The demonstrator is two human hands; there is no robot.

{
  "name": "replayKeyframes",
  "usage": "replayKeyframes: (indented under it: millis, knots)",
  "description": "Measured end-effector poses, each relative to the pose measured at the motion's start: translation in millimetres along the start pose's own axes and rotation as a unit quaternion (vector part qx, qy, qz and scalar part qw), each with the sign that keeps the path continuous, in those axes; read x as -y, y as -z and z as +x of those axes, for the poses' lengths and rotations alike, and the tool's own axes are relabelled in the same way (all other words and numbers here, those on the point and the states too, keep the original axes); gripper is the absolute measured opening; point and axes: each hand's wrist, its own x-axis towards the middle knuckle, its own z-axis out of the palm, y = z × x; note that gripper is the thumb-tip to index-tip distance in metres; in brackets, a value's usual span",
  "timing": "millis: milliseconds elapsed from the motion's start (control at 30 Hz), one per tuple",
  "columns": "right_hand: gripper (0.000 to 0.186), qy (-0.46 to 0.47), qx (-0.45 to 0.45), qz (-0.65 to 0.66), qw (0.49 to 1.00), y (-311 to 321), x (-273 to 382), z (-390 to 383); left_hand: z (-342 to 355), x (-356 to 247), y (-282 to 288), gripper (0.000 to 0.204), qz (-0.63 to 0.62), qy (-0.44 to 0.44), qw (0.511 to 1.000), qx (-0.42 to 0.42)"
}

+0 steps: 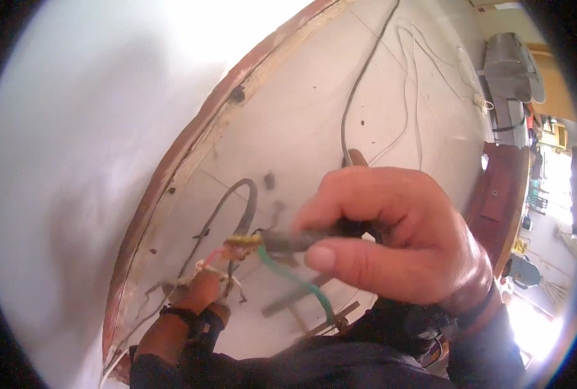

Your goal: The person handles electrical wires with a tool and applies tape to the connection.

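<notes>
Pinched between thumb and fingers, a black cable (291, 241) is in my right hand (398, 240). A green wire (295, 279) comes away from its end and curves down toward me. Also at that end is a blurred yellow-brown part (243, 243), whose kind I cannot make out. Farther left and lower, my left hand (199, 290) is closed, with thin red and white wires (214, 258) at its fingertips. The red wire reaches toward the cable's end. My left fingers are partly hidden, and motion smears the wires.
Behind the hands, a grey cable (249, 194) loops over the pale tiled floor (288, 129). A long dark cable (359, 78) and thin white cords (405, 84) lie beyond. A reddish-brown skirting edge (165, 168) borders the white wall. To the right stands a dark red wooden piece (496, 188).
</notes>
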Motion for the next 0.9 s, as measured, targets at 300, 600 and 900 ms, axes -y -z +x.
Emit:
replayKeyframes:
  millis: [300, 600, 900]
  knots:
    - [0.017, -0.105, -0.017, 0.061, 0.992, -8.1, -3.0, -26.3, 8.7, -84.9, 64.9, 0.038, -0.367, 0.066, 0.916, 0.146]
    - [0.036, 0.025, -0.060, -0.084, 0.994, -3.4, -5.3, -66.8, -55.3, -216.7, 178.5, 0.055, -0.354, -0.158, 0.918, 0.077]
    - [0.034, 0.104, -0.079, 0.010, 0.991, 7.1, -11.3, -93.9, -199.6, -274.9, 252.9, 0.030, -0.246, -0.139, 0.957, -0.073]
